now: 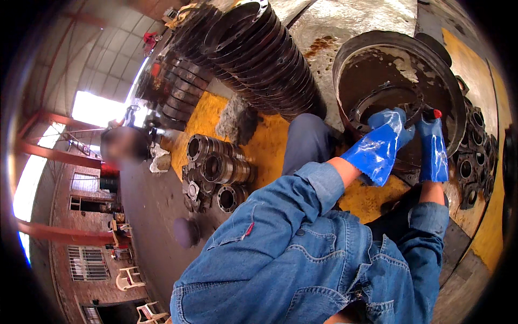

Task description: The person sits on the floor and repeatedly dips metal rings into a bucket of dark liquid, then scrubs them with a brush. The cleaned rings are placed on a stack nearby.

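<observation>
One dark ring (372, 96) partly beneath left hand (389, 123)

2 hands (389, 121) in 2 blue gloves (376, 156), 1 red-tipped tool (436, 114), 1 big round tub (339, 81), 1 metal ring (387, 89) in it. Also 2 white plastic chairs (129, 278) and 1 blurred co-worker (125, 144). Dark rings in the front stack (264, 59)? Lost count, sorry. Flanged parts (465, 168) on the right: several, too overlapped to tally.
</observation>
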Motion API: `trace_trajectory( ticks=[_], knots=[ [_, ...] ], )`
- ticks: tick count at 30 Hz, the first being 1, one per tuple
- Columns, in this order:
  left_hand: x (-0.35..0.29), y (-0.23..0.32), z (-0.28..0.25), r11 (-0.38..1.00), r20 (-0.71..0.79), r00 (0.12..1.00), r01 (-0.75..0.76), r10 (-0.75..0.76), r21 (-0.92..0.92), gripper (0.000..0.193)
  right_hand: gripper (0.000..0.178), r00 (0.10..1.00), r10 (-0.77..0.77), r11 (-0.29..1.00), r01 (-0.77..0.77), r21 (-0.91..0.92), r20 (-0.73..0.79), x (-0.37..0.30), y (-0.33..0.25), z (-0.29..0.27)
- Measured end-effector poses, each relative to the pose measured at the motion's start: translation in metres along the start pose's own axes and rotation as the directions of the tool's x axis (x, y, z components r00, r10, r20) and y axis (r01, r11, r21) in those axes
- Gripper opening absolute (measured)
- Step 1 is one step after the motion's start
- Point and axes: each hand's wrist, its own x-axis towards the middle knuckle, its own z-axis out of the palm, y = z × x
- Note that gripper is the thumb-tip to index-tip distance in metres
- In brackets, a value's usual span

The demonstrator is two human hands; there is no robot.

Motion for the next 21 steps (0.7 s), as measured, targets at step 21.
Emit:
trace_trajectory(
  ticks=[21],
  knots=[
    [0.002, -0.007, 0.004, 1.0, 0.013, 1.0, 0.016, -0.015, -0.015, 0.049, 0.02, 0.999, 0.009, 0.997, -0.006, 0.071, -0.041, -0.003, 0.004, 0.022]
  ],
)
